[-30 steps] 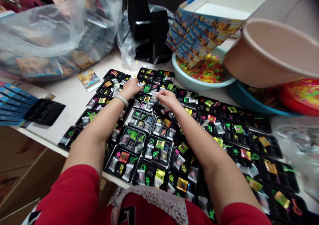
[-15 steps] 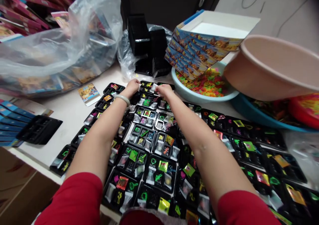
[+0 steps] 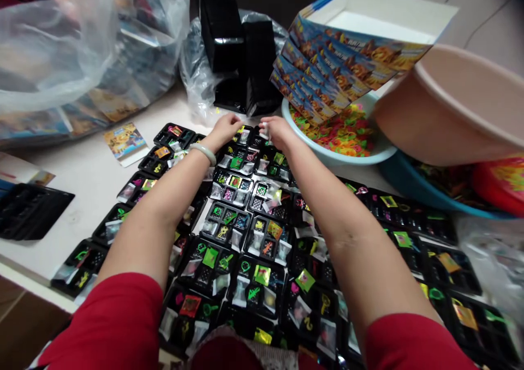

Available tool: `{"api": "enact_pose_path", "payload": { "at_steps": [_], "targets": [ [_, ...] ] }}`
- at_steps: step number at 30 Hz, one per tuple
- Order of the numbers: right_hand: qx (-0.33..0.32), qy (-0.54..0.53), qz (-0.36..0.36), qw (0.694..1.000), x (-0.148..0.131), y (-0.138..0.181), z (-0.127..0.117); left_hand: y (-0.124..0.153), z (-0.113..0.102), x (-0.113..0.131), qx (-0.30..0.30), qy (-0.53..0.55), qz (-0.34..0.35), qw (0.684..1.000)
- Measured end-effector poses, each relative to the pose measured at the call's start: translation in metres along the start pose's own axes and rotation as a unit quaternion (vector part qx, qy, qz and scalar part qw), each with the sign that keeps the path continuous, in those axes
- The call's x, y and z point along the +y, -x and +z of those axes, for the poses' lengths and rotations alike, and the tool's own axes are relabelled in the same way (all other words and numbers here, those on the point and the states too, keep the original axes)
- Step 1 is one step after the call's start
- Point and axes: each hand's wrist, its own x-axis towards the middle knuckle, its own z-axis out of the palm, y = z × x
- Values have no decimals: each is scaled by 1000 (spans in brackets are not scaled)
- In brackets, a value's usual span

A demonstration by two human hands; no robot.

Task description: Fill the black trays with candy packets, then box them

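Basin rim [image 3: 327, 159] crowds right hand [image 3: 279, 132]; left hand [image 3: 226, 128] touches far trays [image 3: 241, 161].

- Small clear packet [image 3: 265, 125]: pale and see-through, pinched in the fingertips of the right hand [image 3: 280, 132], just above the farthest trays, towards the far edge of the table [image 3: 94, 168].
- Far black tray [image 3: 244, 136]: flat and shallow, divided into small compartments holding neon pieces and clear packets. It is last in its column and touches the next tray. The left hand [image 3: 226, 129] is on its left side.
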Motion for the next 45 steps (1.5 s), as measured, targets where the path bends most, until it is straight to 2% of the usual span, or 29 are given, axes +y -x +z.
{"api": "enact_pose_path", "payload": {
  "at_steps": [3, 5, 7, 10, 13, 18, 23, 26, 29, 31, 34, 36, 38, 40, 43, 45],
  "targets": [
    [8, -60, -22, 998, -6, 0, -8, 9, 20, 28, -123, 202, -35, 971],
    [-1, -78, -46, 996, -8, 2, -10, 11, 33, 40, -125, 270, -64, 952],
    [-7, -48, -65, 997, -7, 6, -12, 9, 43, 43, -85, 272, -87, 954],
    [9, 53, -80, 995, 0, 18, -19, 2, 51, 33, -18, 156, -80, 984],
    [-11, 151, -85, 985, 8, 40, -32, -3, 54, 22, 9, -11, -49, 999],
    [-46, 216, -49, 974, 17, 81, -57, 0, 55, 28, -27, -171, -39, 984],
    [-46, 233, -28, 971, 29, 113, -82, 10, 48, 44, -50, -228, -25, 972],
    [-58, 286, -70, 954, 39, 141, -92, 33, 46, 49, -71, -214, 23, 974],
    [-114, 355, -105, 922, 47, 175, -92, 70, 52, 50, -191, -187, 89, 960],
    [-141, 402, -111, 898, 51, 196, -86, 95, 59, 48, -243, -209, 125, 939],
    [-120, 466, -110, 869, 55, 219, -74, 123, 69, 44, -249, -273, 149, 917],
    [-99, 484, -102, 863, 57, 226, -67, 131, 74, 42, -252, -298, 147, 909],
    [-89, 466, -98, 875, 60, 227, -64, 134, 77, 41, -247, -294, 146, 912],
    [-91, 409, -92, 903, 63, 224, -65, 134, 77, 39, -236, -256, 151, 925],
    [-109, 281, -53, 952, 67, 216, -76, 130, 71, 33, -221, -150, 133, 954],
    [-110, 212, -31, 971, 67, 210, -89, 128, 62, 27, -208, -72, 101, 970]
  ]
}}
